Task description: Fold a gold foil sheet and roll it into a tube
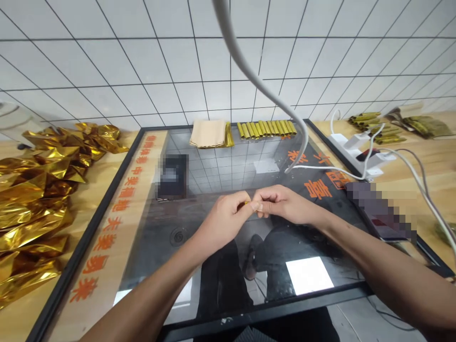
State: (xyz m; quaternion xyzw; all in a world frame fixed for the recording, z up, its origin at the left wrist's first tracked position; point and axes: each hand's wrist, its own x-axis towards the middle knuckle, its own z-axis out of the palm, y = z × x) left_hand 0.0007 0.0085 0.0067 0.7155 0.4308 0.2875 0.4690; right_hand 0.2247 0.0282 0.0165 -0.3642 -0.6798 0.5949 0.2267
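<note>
Over the middle of the glass top (213,175), my left hand (230,216) and my right hand (281,203) meet at the thumbs and fingertips. Both are closed in a pinch. A small bit of gold (245,203) shows between the fingers of my left hand; the rest of it is hidden. What my right hand grips, if anything, cannot be made out. Beyond the hands lie a stack of tan paper sheets (207,133) with gold edges at its right side and a row of several gold rolled tubes (266,129).
Folded gold foil pieces (32,190) cover the left side. A dark box (173,176) lies left on the glass. At right are a power strip (347,152), a phone (379,213) and more gold rolls (377,127). A white cable (261,85) hangs in front.
</note>
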